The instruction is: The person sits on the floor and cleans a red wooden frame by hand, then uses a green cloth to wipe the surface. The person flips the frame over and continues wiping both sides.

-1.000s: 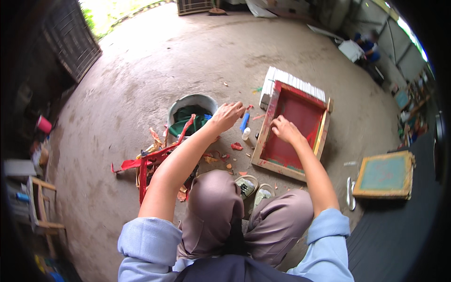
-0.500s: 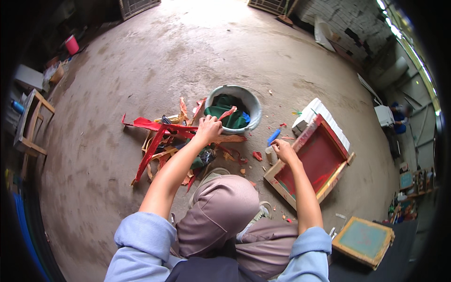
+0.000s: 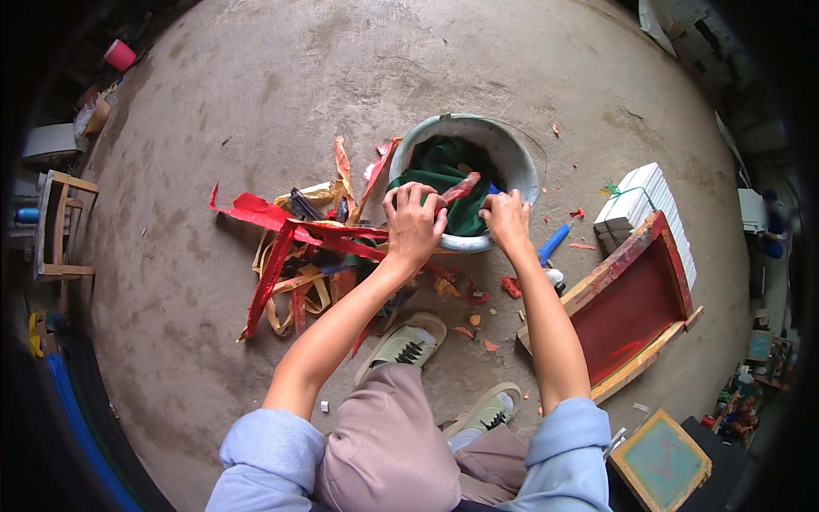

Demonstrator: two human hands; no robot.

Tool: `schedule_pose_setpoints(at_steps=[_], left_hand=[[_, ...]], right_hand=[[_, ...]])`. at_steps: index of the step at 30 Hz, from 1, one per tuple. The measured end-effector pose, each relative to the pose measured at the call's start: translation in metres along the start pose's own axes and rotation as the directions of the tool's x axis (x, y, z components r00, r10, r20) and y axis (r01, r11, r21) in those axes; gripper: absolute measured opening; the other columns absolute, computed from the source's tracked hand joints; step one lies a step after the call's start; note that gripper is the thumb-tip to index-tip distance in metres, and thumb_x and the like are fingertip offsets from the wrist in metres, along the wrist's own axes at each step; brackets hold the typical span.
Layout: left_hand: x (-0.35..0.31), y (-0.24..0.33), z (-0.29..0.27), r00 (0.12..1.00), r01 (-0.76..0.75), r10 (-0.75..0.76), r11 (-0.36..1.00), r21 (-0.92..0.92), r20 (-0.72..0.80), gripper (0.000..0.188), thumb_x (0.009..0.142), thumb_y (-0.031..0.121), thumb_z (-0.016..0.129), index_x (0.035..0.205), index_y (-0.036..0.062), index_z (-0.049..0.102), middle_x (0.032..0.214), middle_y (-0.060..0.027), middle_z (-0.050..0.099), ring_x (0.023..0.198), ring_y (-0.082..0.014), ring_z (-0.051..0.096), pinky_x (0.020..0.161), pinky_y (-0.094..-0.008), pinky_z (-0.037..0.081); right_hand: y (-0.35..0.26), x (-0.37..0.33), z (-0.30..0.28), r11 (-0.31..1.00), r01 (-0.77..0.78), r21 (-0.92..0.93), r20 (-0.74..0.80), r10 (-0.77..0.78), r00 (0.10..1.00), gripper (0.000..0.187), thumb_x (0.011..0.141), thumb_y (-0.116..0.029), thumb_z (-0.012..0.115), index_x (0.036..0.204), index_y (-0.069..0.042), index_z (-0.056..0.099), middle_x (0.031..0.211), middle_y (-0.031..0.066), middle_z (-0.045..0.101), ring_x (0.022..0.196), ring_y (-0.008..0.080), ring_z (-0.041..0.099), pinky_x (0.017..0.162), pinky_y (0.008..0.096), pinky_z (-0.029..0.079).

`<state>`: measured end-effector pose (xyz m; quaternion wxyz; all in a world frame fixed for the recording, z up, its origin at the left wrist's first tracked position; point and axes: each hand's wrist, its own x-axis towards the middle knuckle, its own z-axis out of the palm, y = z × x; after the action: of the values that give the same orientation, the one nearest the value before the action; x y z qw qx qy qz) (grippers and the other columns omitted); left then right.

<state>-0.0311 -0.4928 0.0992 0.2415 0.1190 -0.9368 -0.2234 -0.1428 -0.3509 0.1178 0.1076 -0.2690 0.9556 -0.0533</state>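
A round grey basin [image 3: 518,158] stands on the concrete floor with a dark green cloth [image 3: 439,164] bunched inside. My left hand [image 3: 415,224] is closed on the cloth's near edge at the basin's rim, where a red-stained strip [image 3: 461,187] sticks up beside the fingers. My right hand [image 3: 508,220] grips the same cloth at the rim, a little to the right. Both forearms reach out over my knees and shoes [image 3: 403,345].
A tangle of red and yellow strips [image 3: 286,247] lies left of the basin. To the right are a blue tube [image 3: 553,243], a white paper stack [image 3: 641,198] and a wooden screen frame with red mesh [image 3: 633,309]. A green-meshed frame [image 3: 661,462] lies bottom right, a wooden stool [image 3: 58,224] far left.
My right hand has left the red screen frame and come to the basin. My left hand has moved from the strips onto the cloth. The view has swung toward the basin.
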Motion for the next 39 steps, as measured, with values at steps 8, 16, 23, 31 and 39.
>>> schedule_pose_setpoints(at_steps=[8,16,23,31,39], left_hand=[[0.056,0.026,-0.042,0.994,-0.084,0.03,0.816,-0.572,-0.104,0.026,0.089,0.022,0.06,0.11,0.0067,0.061,0.116,-0.0118,0.058,0.112,-0.0284,0.051,0.099,-0.0384,0.038],[0.099,0.13,-0.093,0.83,0.072,0.46,0.474,-0.878,0.316,0.042,0.1,0.041,0.043,0.12,0.0064,0.055,0.105,-0.0147,0.063,0.099,-0.0188,0.059,0.085,-0.0318,0.044],[0.083,0.154,-0.094,0.747,-0.089,0.488,0.746,-0.66,0.451,0.036,0.092,0.036,0.06,0.105,0.0031,0.058,0.085,-0.0168,0.065,0.079,-0.0261,0.063,0.071,-0.0363,0.047],[0.067,0.116,0.002,0.78,-0.049,0.408,0.795,-0.605,0.474,0.03,0.089,0.027,0.063,0.107,0.0037,0.057,0.089,-0.0171,0.065,0.083,-0.0293,0.063,0.074,-0.0383,0.046],[0.066,0.135,0.053,0.797,0.244,0.033,0.896,-0.371,0.604,0.023,0.089,0.022,0.06,0.104,0.0049,0.056,0.07,-0.0206,0.062,0.064,-0.0364,0.06,0.064,-0.0424,0.045]], right_hand=[[0.007,-0.045,-0.112,0.868,0.351,0.35,-0.366,-0.219,0.905,0.013,0.085,-0.01,0.064,0.094,-0.001,0.063,0.085,0.0136,0.066,0.079,0.0266,0.064,0.075,0.0351,0.048],[0.018,-0.129,-0.221,0.873,0.3,0.385,-0.347,-0.165,0.923,0.018,0.088,-0.015,0.064,0.101,-0.003,0.063,0.083,0.0104,0.069,0.076,0.0137,0.064,0.07,0.0288,0.049],[0.07,-0.155,-0.195,0.871,0.179,0.458,-0.303,-0.036,0.952,0.018,0.088,-0.016,0.065,0.1,-0.003,0.063,0.077,0.0091,0.067,0.073,0.0124,0.064,0.064,0.0283,0.05],[0.173,-0.095,-0.045,0.717,-0.201,0.668,-0.059,0.32,0.946,0.016,0.083,-0.013,0.069,0.092,-0.001,0.065,0.071,0.0083,0.066,0.061,0.0118,0.065,0.054,0.0279,0.052],[0.211,-0.031,0.088,0.694,-0.47,0.545,0.002,0.56,0.829,0.048,0.073,-0.018,0.079,0.103,0.002,0.048,0.106,0.0268,0.053,0.099,0.0419,0.06,0.083,0.0446,0.051]])
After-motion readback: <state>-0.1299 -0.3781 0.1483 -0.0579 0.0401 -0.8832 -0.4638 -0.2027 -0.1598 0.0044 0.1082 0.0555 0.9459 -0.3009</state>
